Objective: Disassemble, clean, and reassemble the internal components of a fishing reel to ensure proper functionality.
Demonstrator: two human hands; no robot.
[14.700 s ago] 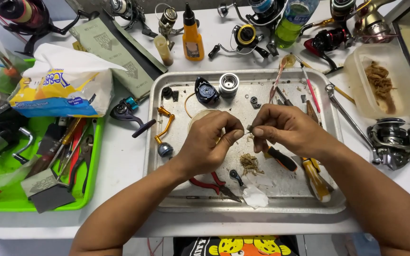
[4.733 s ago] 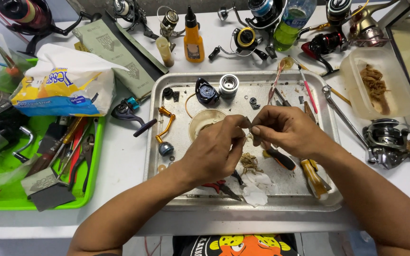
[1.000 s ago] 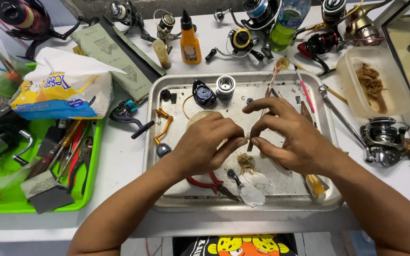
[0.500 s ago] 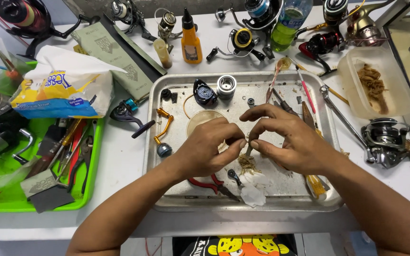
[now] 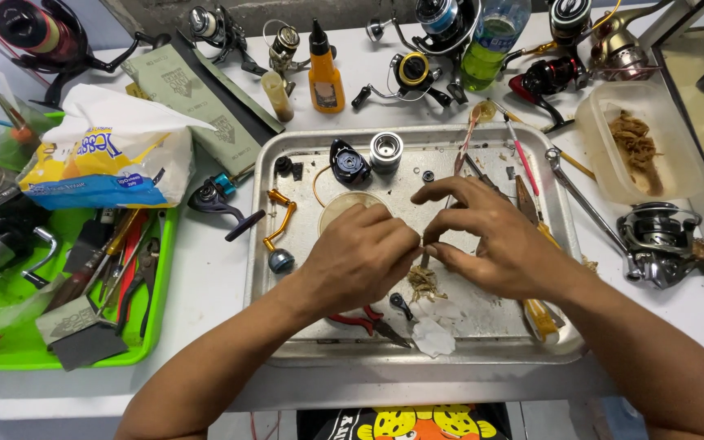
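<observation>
While both hands meet over the metal tray [image 5: 264, 244], the left hand [image 5: 360, 259] and right hand [image 5: 495, 240] pinch a small part [image 5: 424, 259] between their fingertips. Brown fibres [image 5: 424, 283] lie just below; red pliers [image 5: 364, 323] rest nearer.

A white desk [image 5: 205, 285] carries everything. A metal tray [image 5: 264, 244] sits at its middle. Left of the tray lie a green tray [image 5: 10, 342] of tools, a plastic bag [image 5: 107, 151] and a grey sharpening stone [image 5: 197, 98]. Behind the tray stand an orange bottle [image 5: 325, 69], a green bottle [image 5: 495, 45] and several fishing reels. Right of the tray sit a clear tub [image 5: 641, 143] and a silver reel [image 5: 662, 240].
</observation>
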